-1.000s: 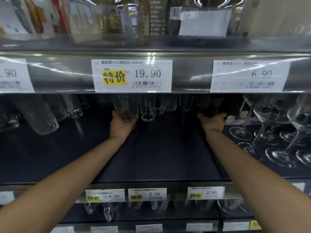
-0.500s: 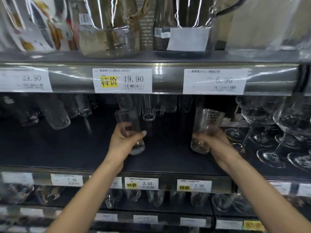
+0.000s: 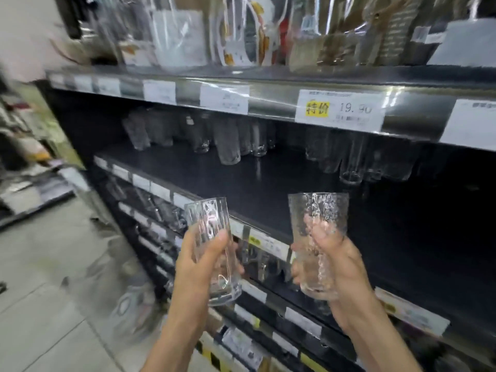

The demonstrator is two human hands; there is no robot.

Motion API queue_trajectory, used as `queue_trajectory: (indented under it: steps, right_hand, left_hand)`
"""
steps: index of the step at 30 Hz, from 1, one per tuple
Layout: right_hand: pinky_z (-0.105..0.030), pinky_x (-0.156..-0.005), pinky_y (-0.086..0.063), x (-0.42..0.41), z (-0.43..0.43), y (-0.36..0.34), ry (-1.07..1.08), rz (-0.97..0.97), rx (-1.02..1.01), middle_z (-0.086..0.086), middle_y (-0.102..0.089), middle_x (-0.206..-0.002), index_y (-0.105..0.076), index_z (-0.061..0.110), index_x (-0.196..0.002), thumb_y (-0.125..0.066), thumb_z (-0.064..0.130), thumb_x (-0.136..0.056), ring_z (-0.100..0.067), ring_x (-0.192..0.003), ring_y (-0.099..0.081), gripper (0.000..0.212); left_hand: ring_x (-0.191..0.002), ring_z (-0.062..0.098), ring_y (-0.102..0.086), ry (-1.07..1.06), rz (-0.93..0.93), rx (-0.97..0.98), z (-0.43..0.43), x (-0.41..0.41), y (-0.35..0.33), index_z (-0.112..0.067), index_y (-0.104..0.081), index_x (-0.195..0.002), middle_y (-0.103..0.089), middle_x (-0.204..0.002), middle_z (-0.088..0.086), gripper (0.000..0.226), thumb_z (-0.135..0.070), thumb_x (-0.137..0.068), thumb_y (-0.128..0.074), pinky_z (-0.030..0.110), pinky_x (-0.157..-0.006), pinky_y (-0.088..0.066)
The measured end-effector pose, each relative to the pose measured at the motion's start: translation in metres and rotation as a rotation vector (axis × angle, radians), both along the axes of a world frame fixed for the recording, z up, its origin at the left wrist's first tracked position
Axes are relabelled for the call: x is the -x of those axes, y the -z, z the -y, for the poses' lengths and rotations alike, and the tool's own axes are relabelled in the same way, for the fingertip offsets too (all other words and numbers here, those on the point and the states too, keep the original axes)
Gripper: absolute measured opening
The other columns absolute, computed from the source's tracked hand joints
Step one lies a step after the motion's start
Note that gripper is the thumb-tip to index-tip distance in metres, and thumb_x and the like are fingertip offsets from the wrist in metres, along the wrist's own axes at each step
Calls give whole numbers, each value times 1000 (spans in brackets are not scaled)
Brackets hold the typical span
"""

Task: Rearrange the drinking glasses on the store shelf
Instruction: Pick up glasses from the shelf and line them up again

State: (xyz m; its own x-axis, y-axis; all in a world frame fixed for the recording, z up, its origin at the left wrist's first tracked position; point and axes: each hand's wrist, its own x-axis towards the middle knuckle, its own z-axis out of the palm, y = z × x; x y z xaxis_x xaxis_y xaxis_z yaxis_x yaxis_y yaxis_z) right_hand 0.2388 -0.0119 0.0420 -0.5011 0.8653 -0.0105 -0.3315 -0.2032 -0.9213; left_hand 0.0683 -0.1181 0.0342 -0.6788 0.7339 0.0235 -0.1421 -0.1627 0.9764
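In front of the shelf: two hands, each with one glass, both off the board.
Left hand (image 3: 200, 267): fingers wrapped around a smooth clear glass (image 3: 212, 248), upright, slightly tilted.
Right hand (image 3: 336, 267): closed around a textured glass (image 3: 318, 237), upright.
Two glasses: near each other, not touching.
Shelf (image 3: 268, 189): dark board, more glasses (image 3: 228, 143) in rows at the back.
Price tag (image 3: 339, 110): yellow mark, reads 19.90, on the rail above.

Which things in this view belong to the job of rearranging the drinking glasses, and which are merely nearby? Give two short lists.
Part of the job:
- ribbed glass in the left hand
- textured glass in the right hand
- tumblers at the back of the dark shelf

Merely nearby:
- packaged goods on the upper shelf
- 19.90 price tag
- tiled floor
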Motion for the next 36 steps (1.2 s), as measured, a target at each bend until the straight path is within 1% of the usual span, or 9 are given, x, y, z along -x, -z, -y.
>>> queue_trajectory:
  steps: [3,6,9,12,18,24,29,34,36]
  right_hand:
    - [-36,-48,-53,45,17,6,-122,-5,-37,-14,-68,-79,-65,10,-107,-80,53,-59,-28,-54,-61,65]
    - [-35,-51,-52,92,36,7,-233,15,-49,-18,-67,-85,-64,4,-113,-84,67,-50,-27,-60,-63,91]
    - [-33,-55,-52,145,59,11,-343,13,-50,-18,-65,-86,-62,0,-116,-84,70,-49,-27,-64,-64,100]
    - [-37,-68,-53,200,83,16,-457,21,-49,-11,-68,-91,-64,7,-118,-84,64,-58,-25,-74,-66,85]
    - [-37,-54,-56,304,133,10,-627,24,-73,-9,-69,-85,-65,15,-113,-78,48,-72,-27,-61,-63,54]
    - [-34,-53,-56,400,157,13,-618,22,-35,-5,-73,-82,-72,25,-97,-77,49,-69,-23,-62,-69,37]
    - [-36,-55,-55,457,158,18,-528,70,-18,-8,-72,-80,-67,16,-107,-80,53,-69,-24,-60,-66,55]
    - [-61,-91,-51,502,138,21,-420,149,-18,-12,-68,-120,-65,32,-121,-82,74,-51,-37,-101,-65,83]
    - [-50,-75,-58,519,125,19,-384,135,-22,-13,-72,-106,-70,32,-111,-84,73,-45,-34,-83,-69,79]
  left_hand:
    - [-87,40,-68,-147,-8,-26,36,29,0,-43,-60,-120,-72,-106,13,61,-57,-65,-80,64,-83,-53]
    - [-80,34,-69,-295,35,-41,74,59,0,-39,-59,-120,-71,-106,17,61,-52,-65,-80,54,-79,-56]
    - [-94,35,-72,-422,18,-1,112,89,0,-43,-58,-122,-70,-116,11,65,-59,-62,-79,57,-85,-56]
    - [-88,30,-74,-518,14,5,147,122,5,-38,-59,-122,-73,-108,7,59,-52,-67,-78,48,-77,-58]
    - [-73,29,-72,-595,-13,-2,200,205,5,-36,-59,-117,-74,-98,10,55,-50,-67,-76,39,-65,-55]
    - [-73,29,-70,-565,6,-9,221,304,9,-34,-60,-116,-72,-103,12,58,-53,-64,-76,37,-64,-54]
    - [-73,29,-71,-483,15,12,213,378,11,-30,-57,-122,-72,-106,12,69,-55,-61,-77,41,-67,-57]
    - [-100,31,-71,-388,21,51,187,446,21,-40,-57,-122,-62,-129,13,71,-65,-60,-79,50,-79,-60]
    - [-107,31,-69,-357,21,58,169,469,23,-46,-56,-123,-62,-130,10,78,-74,-55,-79,57,-88,-56]
